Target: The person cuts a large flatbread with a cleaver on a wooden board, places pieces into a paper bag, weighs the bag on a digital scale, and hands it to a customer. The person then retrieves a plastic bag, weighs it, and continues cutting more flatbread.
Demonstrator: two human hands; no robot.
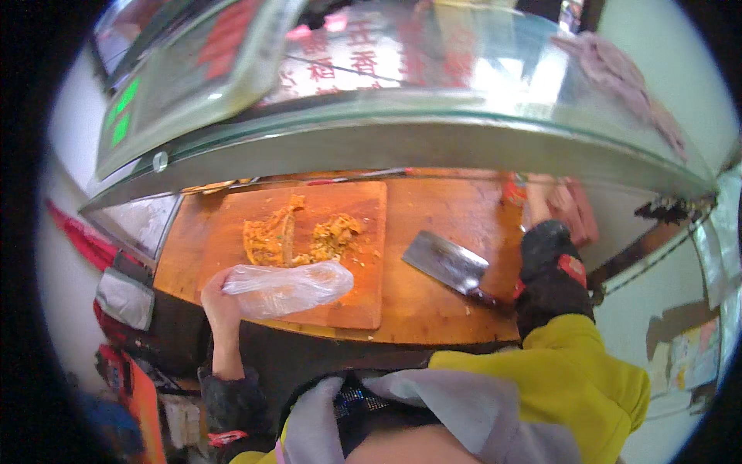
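My left hand (219, 297) grips the gathered end of a clear plastic bag (295, 287), which lies over the near edge of a wooden cutting board (365, 290). Behind the bag, a piece of orange-brown food (266, 238) and a heap of chopped bits (333, 235) rest on the board. To the board's right a cleaver (446, 261) lies flat, its dark handle towards me. My right hand (545, 194) reaches to the far right under the glass shelf, beside a red item (514, 191) and a pinkish cloth (579, 214); its fingers are partly hidden, and its grip is unclear.
A glass shelf (417, 145) with a metal edge spans above the worktop (429, 325). On it stand a digital scale (191, 87) at the left and a crumpled cloth (632, 81) at the right. A white cloth (124, 298) hangs left of the wooden surface.
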